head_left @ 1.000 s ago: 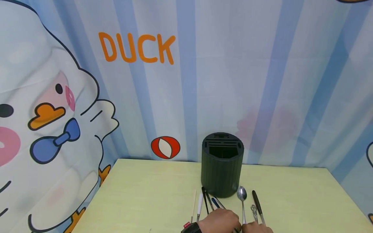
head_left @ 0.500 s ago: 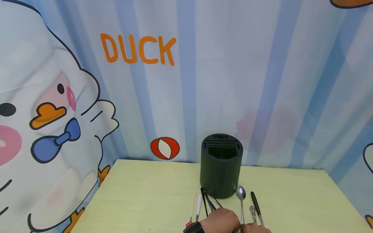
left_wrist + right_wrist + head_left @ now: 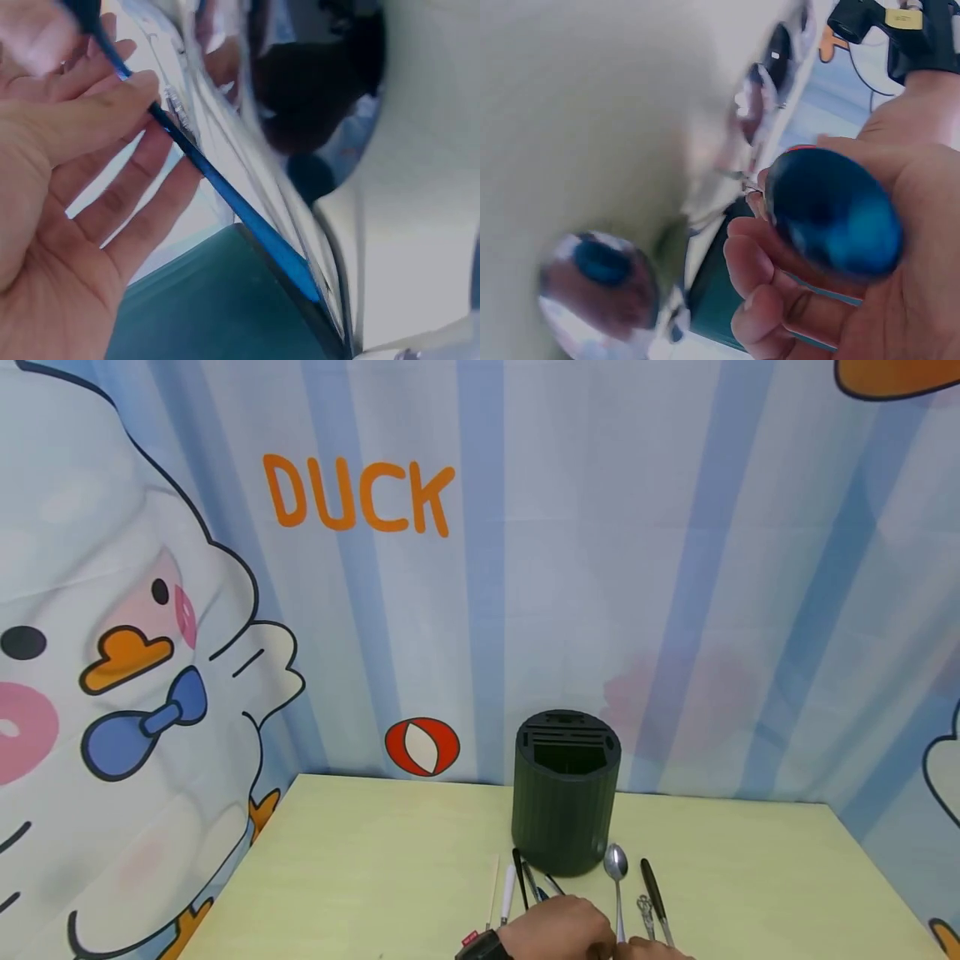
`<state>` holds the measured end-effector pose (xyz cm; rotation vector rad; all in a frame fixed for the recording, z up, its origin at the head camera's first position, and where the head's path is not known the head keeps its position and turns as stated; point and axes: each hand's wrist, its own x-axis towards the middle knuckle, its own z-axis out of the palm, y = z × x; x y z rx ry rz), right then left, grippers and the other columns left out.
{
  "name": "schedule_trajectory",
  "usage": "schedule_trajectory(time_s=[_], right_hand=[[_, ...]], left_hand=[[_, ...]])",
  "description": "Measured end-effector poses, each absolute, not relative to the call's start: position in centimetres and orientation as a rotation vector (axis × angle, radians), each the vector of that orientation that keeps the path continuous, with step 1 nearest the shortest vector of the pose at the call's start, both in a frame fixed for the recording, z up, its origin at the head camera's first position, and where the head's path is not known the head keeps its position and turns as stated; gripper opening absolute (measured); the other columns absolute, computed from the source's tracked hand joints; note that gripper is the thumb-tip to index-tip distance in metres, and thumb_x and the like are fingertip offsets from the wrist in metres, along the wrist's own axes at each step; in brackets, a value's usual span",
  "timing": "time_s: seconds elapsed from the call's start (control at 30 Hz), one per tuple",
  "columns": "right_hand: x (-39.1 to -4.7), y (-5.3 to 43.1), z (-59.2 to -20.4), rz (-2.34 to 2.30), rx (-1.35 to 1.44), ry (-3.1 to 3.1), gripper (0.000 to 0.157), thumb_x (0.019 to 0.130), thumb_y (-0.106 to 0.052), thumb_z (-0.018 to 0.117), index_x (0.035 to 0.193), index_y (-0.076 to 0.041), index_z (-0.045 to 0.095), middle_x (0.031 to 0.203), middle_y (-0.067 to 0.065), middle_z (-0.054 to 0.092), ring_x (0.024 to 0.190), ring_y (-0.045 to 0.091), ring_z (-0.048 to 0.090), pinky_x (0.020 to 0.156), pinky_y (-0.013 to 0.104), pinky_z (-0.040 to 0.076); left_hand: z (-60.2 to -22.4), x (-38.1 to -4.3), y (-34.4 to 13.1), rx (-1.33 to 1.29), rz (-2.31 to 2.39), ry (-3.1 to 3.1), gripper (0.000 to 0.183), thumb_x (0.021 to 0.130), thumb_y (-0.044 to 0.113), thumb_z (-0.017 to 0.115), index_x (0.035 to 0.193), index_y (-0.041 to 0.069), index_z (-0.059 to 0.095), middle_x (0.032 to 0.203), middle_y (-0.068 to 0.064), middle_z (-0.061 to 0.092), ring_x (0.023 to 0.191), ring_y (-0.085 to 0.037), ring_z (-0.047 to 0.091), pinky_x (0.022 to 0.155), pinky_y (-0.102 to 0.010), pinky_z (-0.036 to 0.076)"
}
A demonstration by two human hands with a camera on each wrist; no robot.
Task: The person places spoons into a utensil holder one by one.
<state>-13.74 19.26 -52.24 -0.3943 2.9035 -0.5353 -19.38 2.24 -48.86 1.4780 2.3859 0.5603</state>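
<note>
In the head view my left hand (image 3: 561, 927) and right hand (image 3: 647, 950) are side by side at the bottom edge, in front of the dark green ribbed utensil holder (image 3: 566, 818). The left wrist view has a shiny blue spoon's handle (image 3: 244, 206) running diagonally, pinched between thumb and fingers of my left hand (image 3: 97, 150). Close to my right palm is the blue spoon's bowl (image 3: 836, 214); the right hand's fingers (image 3: 754, 315) curl behind it, their grip partly hidden by the bowl. Part of the right hand blurs at the left wrist view's upper left.
Left of the hands lie a thin pale stick (image 3: 492, 889), a white handle (image 3: 508, 887) and a black handle (image 3: 520, 872). A silver spoon (image 3: 617, 864), an ornate silver handle (image 3: 645, 906) and a dark-handled utensil (image 3: 652, 887) lie right. Behind the yellow table (image 3: 375, 852) hangs a duck-print curtain.
The head view has tilted slightly, shifting the scene a little down and left. The blue handle's visible end has slipped lower behind the left hand. Both hands stay close together.
</note>
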Motion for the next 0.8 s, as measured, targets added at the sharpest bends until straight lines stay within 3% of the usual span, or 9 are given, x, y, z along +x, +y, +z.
schedule_trajectory(time_s=[0.13, 0.23, 0.33, 0.6, 0.8], right_hand=[[-12.5, 18.3, -49.2, -0.502, -0.26, 2.958, 0.04, 0.085, -0.056, 0.052, 0.062, -0.024, 0.05, 0.056, -0.006, 0.042, 0.05, 0.011, 0.039, 0.043, 0.035, 0.038], [-11.8, 17.7, -47.6, -0.467, -0.179, 2.978, 0.053, 0.083, -0.071, 0.042, 0.065, -0.023, 0.054, 0.058, -0.006, 0.043, 0.051, 0.01, 0.041, 0.046, 0.034, 0.041], [-11.6, 17.5, -46.5, -0.47, -0.124, 2.978, 0.058, 0.082, -0.075, 0.037, 0.071, -0.022, 0.059, 0.061, -0.007, 0.045, 0.053, 0.01, 0.043, 0.049, 0.035, 0.044], [-11.8, 17.5, -43.7, -0.759, -0.001, 3.043, 0.06, 0.086, -0.071, 0.035, 0.1, -0.021, 0.065, 0.087, -0.007, 0.061, 0.077, 0.017, 0.059, 0.067, 0.043, 0.052], [-11.5, 17.4, -41.0, -1.183, -0.017, 3.325, 0.041, 0.098, -0.044, 0.041, 0.124, -0.014, 0.052, 0.104, 0.001, 0.065, 0.088, 0.021, 0.062, 0.072, 0.046, 0.053]], left_hand=[[-48.1, -19.3, 2.0, 1.533, 0.535, 2.439, 0.009, 0.087, 0.019, 0.064, 0.081, 0.026, 0.065, 0.068, 0.02, 0.05, 0.06, 0.008, 0.041, 0.054, -0.008, 0.038], [-47.7, -19.3, 2.0, 1.543, 0.527, 2.461, 0.006, 0.087, 0.022, 0.064, 0.086, 0.028, 0.066, 0.072, 0.023, 0.052, 0.065, 0.01, 0.044, 0.058, -0.006, 0.04], [-47.3, -19.3, 1.8, 1.57, 0.528, 2.488, 0.008, 0.089, 0.022, 0.062, 0.088, 0.03, 0.065, 0.074, 0.023, 0.051, 0.067, 0.011, 0.043, 0.061, -0.005, 0.039], [-46.0, -19.6, 1.0, 1.571, 0.507, 2.597, 0.015, 0.089, 0.016, 0.062, 0.097, 0.028, 0.065, 0.08, 0.021, 0.053, 0.071, 0.01, 0.043, 0.066, -0.005, 0.039], [-45.3, -19.6, 0.2, 1.568, 0.689, 2.609, 0.014, 0.089, 0.014, 0.061, 0.099, 0.025, 0.063, 0.089, 0.017, 0.058, 0.076, 0.009, 0.045, 0.07, -0.006, 0.041]])
